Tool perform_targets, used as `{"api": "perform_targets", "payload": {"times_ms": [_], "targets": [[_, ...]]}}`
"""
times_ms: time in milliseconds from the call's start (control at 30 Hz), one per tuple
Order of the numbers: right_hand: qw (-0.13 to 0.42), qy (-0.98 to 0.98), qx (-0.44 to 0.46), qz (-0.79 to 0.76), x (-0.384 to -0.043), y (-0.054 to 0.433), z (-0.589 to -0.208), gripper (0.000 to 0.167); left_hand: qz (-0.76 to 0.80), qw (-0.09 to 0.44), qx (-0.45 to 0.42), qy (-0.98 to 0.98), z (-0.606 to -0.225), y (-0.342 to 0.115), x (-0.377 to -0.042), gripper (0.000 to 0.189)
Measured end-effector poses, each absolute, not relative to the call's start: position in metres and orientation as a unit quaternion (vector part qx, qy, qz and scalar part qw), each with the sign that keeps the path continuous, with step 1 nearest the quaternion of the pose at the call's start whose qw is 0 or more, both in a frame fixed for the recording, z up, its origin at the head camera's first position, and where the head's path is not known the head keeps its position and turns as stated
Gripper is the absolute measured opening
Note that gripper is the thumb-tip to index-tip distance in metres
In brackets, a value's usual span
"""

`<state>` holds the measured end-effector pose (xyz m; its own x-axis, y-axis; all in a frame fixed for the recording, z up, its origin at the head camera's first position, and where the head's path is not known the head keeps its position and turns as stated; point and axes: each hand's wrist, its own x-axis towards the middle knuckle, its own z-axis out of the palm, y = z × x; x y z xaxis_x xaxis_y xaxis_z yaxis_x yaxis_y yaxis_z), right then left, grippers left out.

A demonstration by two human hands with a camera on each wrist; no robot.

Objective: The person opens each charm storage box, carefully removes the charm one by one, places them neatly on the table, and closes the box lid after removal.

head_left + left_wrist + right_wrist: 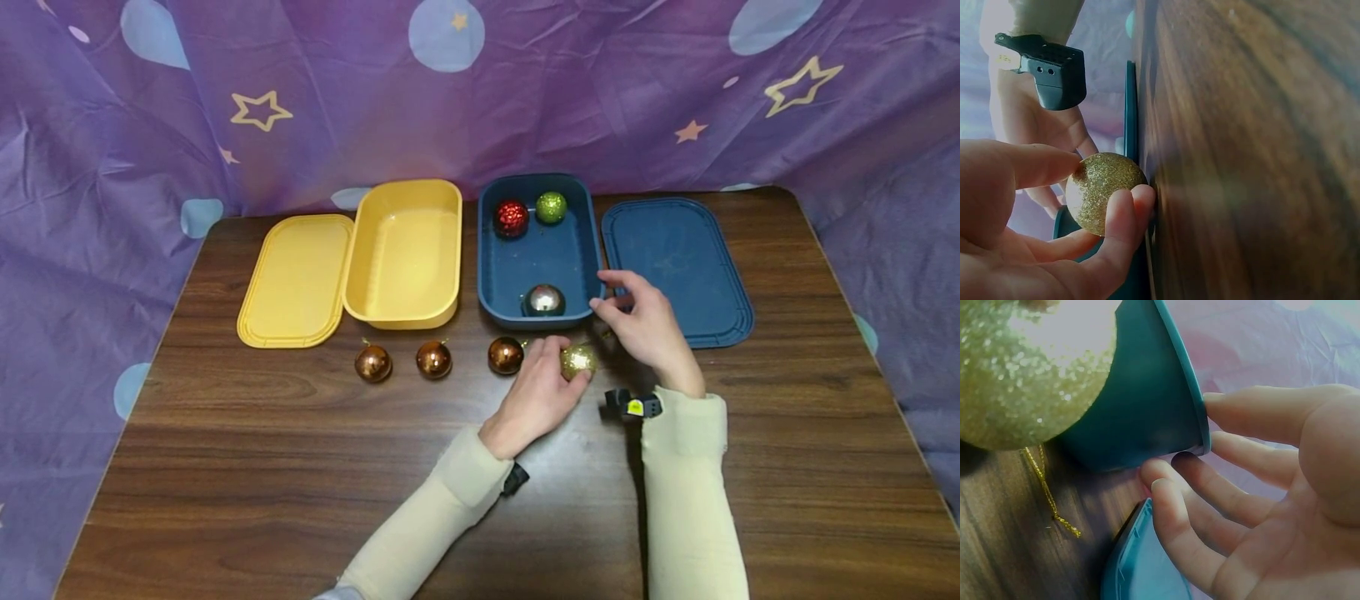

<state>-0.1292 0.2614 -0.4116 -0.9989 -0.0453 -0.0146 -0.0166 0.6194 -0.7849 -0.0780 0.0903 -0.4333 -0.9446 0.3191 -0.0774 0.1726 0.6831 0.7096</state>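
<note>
My left hand point(537, 387) pinches a gold glitter ball ornament point(578, 361) between thumb and fingers, low over the table in front of the blue box point(540, 258). Its gold string loop point(1044, 494) hangs down in the right wrist view. With loosely bent fingers, my right hand point(651, 329) touches the near right corner of the box's rim. Inside that box lie a red ornament point(511, 218), a green glitter ornament point(551, 207) and a silver ornament point(543, 301). One brown ornament point(506, 355) sits just left of my left fingers.
Two more brown ornaments, one point(372, 363) left of the other point(433, 359), lie before the yellow box point(405, 267). The yellow lid point(296, 279) lies left of it, the blue lid point(678, 267) right of the blue box. A purple curtain point(337, 75) hangs behind the wooden table point(262, 467).
</note>
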Motion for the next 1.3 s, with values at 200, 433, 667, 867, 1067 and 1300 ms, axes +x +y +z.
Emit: {"api": "perform_targets", "payload": {"times_ms": [200,433,667,867,1067,1300], "targets": [[0.019,0.897,-0.018,-0.441,-0.129,0.262,-0.412,0.045,0.379,0.095,0.137,0.91,-0.433,0.088,-0.077,0.047],[0.018,0.9,-0.018,-0.436,-0.13,0.261,-0.414,0.044,0.392,0.092,0.136,0.905,-0.432,0.087,-0.076,0.045],[0.018,0.898,-0.019,-0.44,-0.131,0.262,-0.416,0.045,0.396,0.092,0.133,0.904,-0.431,0.086,-0.075,0.044],[0.016,0.897,-0.02,-0.441,-0.131,0.262,-0.416,0.044,0.389,0.093,0.131,0.907,-0.429,0.085,-0.075,0.045],[0.019,0.898,-0.019,-0.44,-0.131,0.262,-0.416,0.044,0.375,0.076,0.143,0.913,-0.425,0.079,-0.072,0.047],[0.022,0.898,-0.019,-0.439,-0.132,0.262,-0.416,0.045,0.359,0.026,0.18,0.915,-0.414,0.065,-0.071,0.035]]}}
